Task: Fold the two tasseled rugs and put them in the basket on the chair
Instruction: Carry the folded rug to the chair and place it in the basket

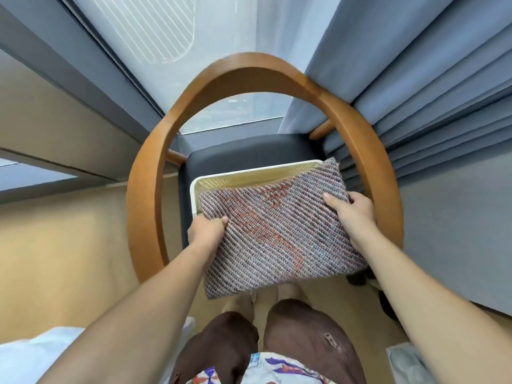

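Note:
A folded woven rug [279,231], grey-purple with red and blue threads, is held flat over the basket [221,180]. My left hand [206,230] grips its left edge and my right hand [350,210] grips its right edge. The basket is pale wicker with a white rim and stands on the dark grey seat of the chair [238,156]. The rug covers most of the basket's opening; only the far left wall and rim show. The rug's near part hangs past the seat front. No tassels show, and I see no second rug.
The chair's curved wooden frame [249,67] loops around the seat and basket. Blue-grey curtains [415,79] hang at the right, a window [166,29] lies behind. White fabric [33,353] sits at the lower left. The person's brown shorts and legs are below the rug.

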A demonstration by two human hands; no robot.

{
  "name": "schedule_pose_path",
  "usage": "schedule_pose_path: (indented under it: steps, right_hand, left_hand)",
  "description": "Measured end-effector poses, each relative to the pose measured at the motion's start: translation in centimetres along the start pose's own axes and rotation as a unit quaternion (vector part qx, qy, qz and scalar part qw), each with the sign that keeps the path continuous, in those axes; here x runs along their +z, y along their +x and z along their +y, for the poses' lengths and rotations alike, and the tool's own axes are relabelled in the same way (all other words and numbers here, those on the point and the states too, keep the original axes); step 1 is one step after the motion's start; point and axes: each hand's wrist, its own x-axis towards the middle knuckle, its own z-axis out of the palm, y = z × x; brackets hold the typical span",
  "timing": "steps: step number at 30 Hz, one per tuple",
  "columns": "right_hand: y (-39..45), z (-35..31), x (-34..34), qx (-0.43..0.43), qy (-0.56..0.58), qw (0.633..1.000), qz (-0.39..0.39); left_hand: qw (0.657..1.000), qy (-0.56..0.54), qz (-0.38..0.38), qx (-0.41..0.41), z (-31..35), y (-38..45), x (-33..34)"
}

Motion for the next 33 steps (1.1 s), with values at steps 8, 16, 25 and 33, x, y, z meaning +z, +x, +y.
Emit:
schedule_pose_path:
  steps: [8,16,25,33]
  right_hand:
    - [2.1,1.9,5.7,-0.094,-0.061,0.989,0.094]
    - [4.5,5.9,8.5,-0.226,-0.19,0.951,0.091]
    - [4.4,8.3,10.7,-0.398,-0.295,0.852,0.168]
    - [7.5,7.3,12.5,-0.343,-0.503,0.793,0.016]
  left_hand:
    - [0.972,0.035,0.225,0.06,0.8,2.0,2.9]
    - [0.97,0.067,0.203,0.115,-2.0,3.9,6.8]
    - [0.959,0.031,0.227,0.165,-4.0,4.7,8.0]
    - [0.803,0.416,0.157,0.397,-4.4,8.3,8.1]
